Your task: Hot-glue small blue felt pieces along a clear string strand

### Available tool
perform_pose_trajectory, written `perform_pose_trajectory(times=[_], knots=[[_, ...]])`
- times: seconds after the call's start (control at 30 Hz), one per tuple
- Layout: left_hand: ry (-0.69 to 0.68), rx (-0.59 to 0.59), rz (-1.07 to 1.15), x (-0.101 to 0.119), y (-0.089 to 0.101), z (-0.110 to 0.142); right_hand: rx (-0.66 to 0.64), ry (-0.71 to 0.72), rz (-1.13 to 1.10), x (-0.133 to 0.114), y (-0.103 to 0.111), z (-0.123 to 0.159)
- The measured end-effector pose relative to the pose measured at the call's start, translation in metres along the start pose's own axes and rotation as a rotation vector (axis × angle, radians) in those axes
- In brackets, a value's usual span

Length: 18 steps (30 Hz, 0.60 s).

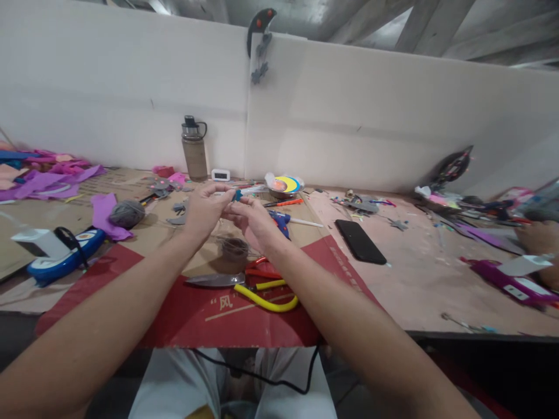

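Note:
A small dark blue piece (237, 195) is pinched between my two hands above the table; its exact kind is too small to make out. My left hand (207, 209) has its fingers closed at the piece's left side. From the right, my right hand (251, 216) grips it with bent fingers. Below them sits a roll of grey-brown yarn (234, 249). Nearer to me lie scissors with yellow and red handles (266, 299) and a grey blade, on a red printed sheet (183, 323). A blue glue gun (280, 221) shows partly behind my right hand.
A water bottle (194, 152) and small clock (220, 175) stand by the white partition. A phone (360, 241) lies to the right. Left are a grey yarn ball (126, 213), purple scraps (109, 218) and a blue power strip (70, 256). Another person's hand (541, 241) shows at far right.

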<state>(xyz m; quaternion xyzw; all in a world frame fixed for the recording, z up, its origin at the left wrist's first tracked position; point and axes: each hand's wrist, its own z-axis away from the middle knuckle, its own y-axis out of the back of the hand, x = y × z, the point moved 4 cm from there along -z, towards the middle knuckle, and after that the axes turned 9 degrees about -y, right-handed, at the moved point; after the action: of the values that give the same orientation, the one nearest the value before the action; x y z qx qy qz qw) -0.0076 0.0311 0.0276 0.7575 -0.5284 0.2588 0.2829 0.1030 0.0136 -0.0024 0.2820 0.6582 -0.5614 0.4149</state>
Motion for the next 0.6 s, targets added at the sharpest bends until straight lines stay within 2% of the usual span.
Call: perform_pose_trajectory(times=[0.1,0.2,0.33,0.6], knots=[[0.016,0.0,0.073,-0.003,-0.002,-0.001,0.14,0.074,0.143,-0.005,0.011,0.001],[0.065,-0.033,0.129,-0.007,-0.007,0.001,0.298,0.292,0.467,-0.018,0.023,0.006],[0.08,-0.087,0.166,-0.005,-0.011,0.004,0.387,0.505,0.76,-0.033,0.025,0.014],[0.131,-0.146,0.24,-0.009,-0.016,0.004,0.434,0.57,0.855,-0.038,0.029,0.012]])
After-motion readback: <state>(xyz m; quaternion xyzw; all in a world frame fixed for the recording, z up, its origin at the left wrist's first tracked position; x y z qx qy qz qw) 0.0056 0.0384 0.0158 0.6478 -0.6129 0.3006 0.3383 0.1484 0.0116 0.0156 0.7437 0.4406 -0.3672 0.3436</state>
